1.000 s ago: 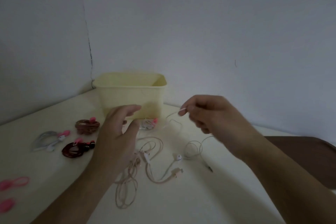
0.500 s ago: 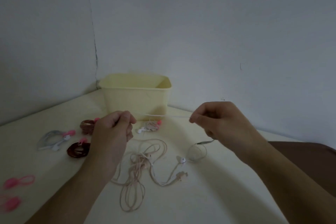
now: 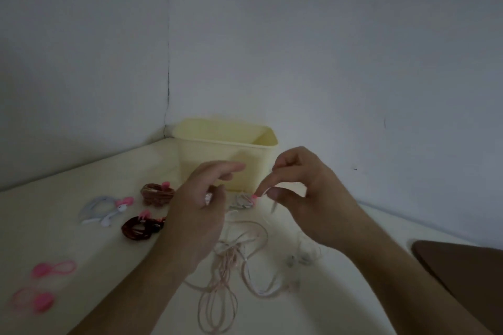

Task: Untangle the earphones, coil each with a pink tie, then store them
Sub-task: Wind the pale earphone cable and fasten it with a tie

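I see both hands closer together than half a second ago, so the stretched span of white earphone cable (image 3: 268, 190) is now slack, likely the start of coiling; right hand (image 3: 304, 193) pinches that cable, plug end dangling, in front of the yellow bin (image 3: 226, 155); left hand (image 3: 198, 215) fingers loosely extended, whether it holds cable I cannot tell; pink earphones (image 3: 231, 261) lie tangled on the table (image 3: 81, 171).

Left hand (image 3: 194, 215) and right hand (image 3: 307, 196) both bare, no gloves, no rings, no watch. Forearms bare too, no sleeve anywhere in shot. Short nails, nothing painted. Pretty dim, blurry.
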Motion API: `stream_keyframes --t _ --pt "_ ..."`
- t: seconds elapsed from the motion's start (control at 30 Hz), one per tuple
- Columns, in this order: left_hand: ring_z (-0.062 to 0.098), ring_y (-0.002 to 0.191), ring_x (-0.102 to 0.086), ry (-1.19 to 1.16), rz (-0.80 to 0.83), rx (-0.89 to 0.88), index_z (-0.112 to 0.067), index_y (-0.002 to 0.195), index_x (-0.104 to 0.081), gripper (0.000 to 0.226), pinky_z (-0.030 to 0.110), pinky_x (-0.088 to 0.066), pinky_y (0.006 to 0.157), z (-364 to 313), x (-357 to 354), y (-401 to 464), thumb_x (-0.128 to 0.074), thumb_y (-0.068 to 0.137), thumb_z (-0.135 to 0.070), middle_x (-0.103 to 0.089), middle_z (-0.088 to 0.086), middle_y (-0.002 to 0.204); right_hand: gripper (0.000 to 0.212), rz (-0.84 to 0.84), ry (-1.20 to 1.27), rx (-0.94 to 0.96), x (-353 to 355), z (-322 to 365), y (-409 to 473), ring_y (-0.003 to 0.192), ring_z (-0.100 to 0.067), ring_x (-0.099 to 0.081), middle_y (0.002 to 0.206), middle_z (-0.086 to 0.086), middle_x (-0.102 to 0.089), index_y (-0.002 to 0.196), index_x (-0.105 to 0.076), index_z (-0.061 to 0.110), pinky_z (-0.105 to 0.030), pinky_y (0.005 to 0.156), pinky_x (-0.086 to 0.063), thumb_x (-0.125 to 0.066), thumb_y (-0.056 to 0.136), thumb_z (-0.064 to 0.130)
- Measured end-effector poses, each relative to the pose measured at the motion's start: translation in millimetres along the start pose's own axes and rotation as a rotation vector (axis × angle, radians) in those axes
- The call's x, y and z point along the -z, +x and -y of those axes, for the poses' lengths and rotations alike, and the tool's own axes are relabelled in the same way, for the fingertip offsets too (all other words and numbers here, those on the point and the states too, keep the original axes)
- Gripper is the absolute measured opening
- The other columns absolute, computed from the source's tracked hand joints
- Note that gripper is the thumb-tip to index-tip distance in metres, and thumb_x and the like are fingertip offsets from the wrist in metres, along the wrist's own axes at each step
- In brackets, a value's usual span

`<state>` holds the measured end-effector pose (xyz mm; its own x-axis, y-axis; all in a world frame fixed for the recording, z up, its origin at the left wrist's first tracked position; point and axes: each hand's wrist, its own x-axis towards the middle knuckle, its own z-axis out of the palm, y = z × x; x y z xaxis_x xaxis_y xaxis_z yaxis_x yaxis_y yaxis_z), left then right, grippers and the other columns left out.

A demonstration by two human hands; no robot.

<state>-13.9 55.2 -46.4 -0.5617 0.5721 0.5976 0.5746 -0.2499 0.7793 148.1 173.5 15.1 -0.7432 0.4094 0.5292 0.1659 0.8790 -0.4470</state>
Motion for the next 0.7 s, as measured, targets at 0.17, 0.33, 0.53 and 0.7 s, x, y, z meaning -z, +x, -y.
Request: stream_keyframes --t 0.17,0.33,0.53,0.7 --pt "0.009 0.124 -0.066 -0.206 0.202 0.088 -0.034 0.142 -0.060 0.046 0.040 -0.053 0.106 2 -4 -4 -0.068 0.101 -0.015 -0.068 -0.016 0.135 0.027 -0.030 0.165 0.030 -34 8 16 0.089 -0.009 -0.061 0.087 0.015 -0.064 0.088 -0.086 0.033 -0.013 0.079 -0.044 -0.081 0.088 0.007" --pt "0.013 0.085 -0.075 -0.018 0.164 0.041 -0.026 0.109 -0.075 0.029 0.031 -0.059 0.080 4 -3 -2 -0.052 0.106 -0.008 -0.076 -0.007 0.093 0.038 0.000 0.338 -0.071 -42 4 14 0.078 -0.009 -0.069 0.084 0.009 -0.077 0.087 -0.086 0.024 -0.015 0.069 -0.045 -0.065 0.087 -0.008" --pt "0.010 0.057 -0.064 0.157 0.049 0.037 -0.029 0.090 -0.075 0.032 0.015 -0.045 0.056 3 -6 -5 -0.056 0.104 -0.009 -0.067 -0.009 0.062 0.022 0.110 0.637 -0.301 -44 1 6 0.090 -0.027 -0.075 0.093 -0.010 -0.079 0.109 -0.071 0.015 -0.043 0.089 -0.058 -0.066 0.089 0.023" --pt "0.025 0.058 -0.059 -0.361 0.084 0.335 -0.009 0.085 -0.082 0.033 0.034 -0.049 0.057 -2 -4 -1 -0.054 0.101 0.003 -0.069 0.010 0.070 0.021 0.091 0.433 -0.365 -43 -5 10 0.049 -0.016 -0.056 0.058 0.003 -0.063 0.085 -0.071 0.012 -0.039 0.057 -0.050 -0.059 0.102 0.010"
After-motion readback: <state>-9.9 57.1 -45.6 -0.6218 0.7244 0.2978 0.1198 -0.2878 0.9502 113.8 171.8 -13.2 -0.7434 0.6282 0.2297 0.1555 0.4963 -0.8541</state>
